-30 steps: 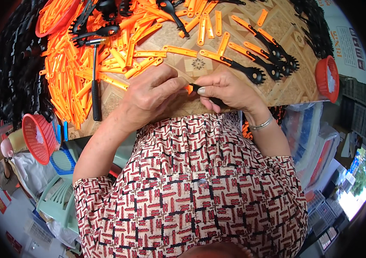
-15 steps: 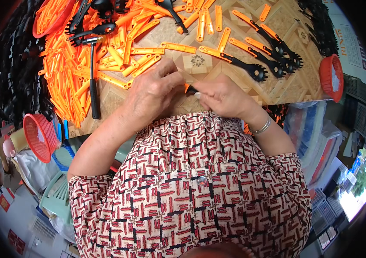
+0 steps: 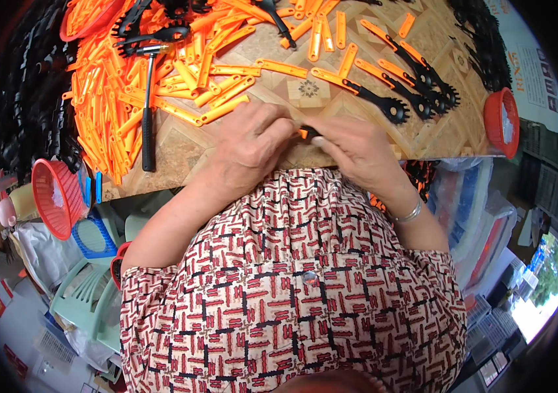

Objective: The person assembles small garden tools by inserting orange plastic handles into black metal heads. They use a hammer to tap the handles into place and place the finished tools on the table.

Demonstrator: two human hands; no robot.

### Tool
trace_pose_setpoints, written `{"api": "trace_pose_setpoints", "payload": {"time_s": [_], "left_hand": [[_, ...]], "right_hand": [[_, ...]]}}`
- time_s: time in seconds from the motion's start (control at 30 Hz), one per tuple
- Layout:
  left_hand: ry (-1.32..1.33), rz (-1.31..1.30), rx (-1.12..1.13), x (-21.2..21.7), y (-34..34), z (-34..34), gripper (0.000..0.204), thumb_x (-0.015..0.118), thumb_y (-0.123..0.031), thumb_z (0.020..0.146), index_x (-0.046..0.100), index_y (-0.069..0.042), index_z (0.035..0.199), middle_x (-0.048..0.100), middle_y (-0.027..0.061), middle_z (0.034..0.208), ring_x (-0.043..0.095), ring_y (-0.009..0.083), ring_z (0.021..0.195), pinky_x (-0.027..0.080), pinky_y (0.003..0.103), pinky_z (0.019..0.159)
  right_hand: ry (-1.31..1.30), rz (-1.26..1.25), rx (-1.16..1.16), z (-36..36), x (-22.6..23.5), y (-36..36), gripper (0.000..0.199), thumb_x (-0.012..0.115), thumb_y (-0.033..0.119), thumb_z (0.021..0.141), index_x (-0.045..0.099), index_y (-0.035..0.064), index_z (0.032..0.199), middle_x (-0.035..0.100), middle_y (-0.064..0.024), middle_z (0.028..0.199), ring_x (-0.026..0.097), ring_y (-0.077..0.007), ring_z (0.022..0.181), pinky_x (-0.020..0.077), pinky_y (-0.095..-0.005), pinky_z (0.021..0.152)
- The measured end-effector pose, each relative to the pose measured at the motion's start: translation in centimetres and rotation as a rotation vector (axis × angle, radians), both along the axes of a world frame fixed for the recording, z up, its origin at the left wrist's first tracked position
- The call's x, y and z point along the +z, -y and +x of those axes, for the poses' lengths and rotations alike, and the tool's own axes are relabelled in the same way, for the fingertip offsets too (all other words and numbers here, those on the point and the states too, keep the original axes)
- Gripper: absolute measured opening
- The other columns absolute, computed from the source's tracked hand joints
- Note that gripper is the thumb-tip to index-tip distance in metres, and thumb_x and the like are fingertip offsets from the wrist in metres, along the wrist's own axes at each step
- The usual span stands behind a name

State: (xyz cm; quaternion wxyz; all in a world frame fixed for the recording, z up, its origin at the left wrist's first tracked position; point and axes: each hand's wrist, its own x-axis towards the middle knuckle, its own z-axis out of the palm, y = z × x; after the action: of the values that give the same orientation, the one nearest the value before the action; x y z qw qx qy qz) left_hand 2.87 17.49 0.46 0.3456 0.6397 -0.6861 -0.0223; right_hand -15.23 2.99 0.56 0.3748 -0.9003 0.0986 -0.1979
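A narrow pinch was made by the left hand (image 3: 256, 141) on an orange handle (image 3: 303, 133), of which only a short end was seen, and by the right hand (image 3: 357, 149) on a black stem (image 3: 311, 130). The two pieces seemed to meet between the hands; the rest was covered by the fingers, so the force of the pinch could not be told. They were held to the right of the hammer (image 3: 148, 111), well apart from it.

From the look, hard plastic was supposed: light in weight, rather stiff, a little slippery where smooth, and not very fragile, although a strong twist might be badly supported by the thin stem. Each piece would best be taken close to the joint, the handle by its flat sides.

Around the hammer, a heap of orange handles (image 3: 105, 98) was spread. Farther to its right, a black toothed spoon (image 3: 392, 109) was laid with an orange handle fitted. To its left, a red basket (image 3: 60, 200) was seen.
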Motion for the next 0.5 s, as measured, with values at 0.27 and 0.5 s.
{"api": "trace_pose_setpoints", "payload": {"time_s": [0.27, 0.5], "left_hand": [[0.097, -0.006, 0.052, 0.4, 2.5, 1.7, 0.024, 0.08, -0.02, 0.083, 0.07, -0.011, 0.102, 0.067, 0.0048, 0.103, 0.06, 0.0268, 0.098, 0.044, 0.042, 0.087], [0.245, 0.031, 0.231, 0.4, 4.8, 5.8, 0.023, 0.079, -0.013, 0.082, 0.072, -0.013, 0.104, 0.065, 0.0055, 0.106, 0.059, 0.0288, 0.1, 0.048, 0.041, 0.085]], "right_hand": [[-0.077, -0.556, -0.233, -4.4, -0.5, 3.3, 0.047, 0.066, -0.003, 0.075, 0.075, 0.0118, 0.118, 0.068, -0.0056, 0.101, 0.063, -0.0257, 0.096, 0.0468, -0.0405, 0.085], [-0.056, -0.725, -0.374, -5.1, -1.0, 5.9, 0.046, 0.069, -0.002, 0.074, 0.074, 0.0108, 0.119, 0.067, -0.0055, 0.11, 0.061, -0.027, 0.104, 0.0445, -0.0434, 0.094]]}}
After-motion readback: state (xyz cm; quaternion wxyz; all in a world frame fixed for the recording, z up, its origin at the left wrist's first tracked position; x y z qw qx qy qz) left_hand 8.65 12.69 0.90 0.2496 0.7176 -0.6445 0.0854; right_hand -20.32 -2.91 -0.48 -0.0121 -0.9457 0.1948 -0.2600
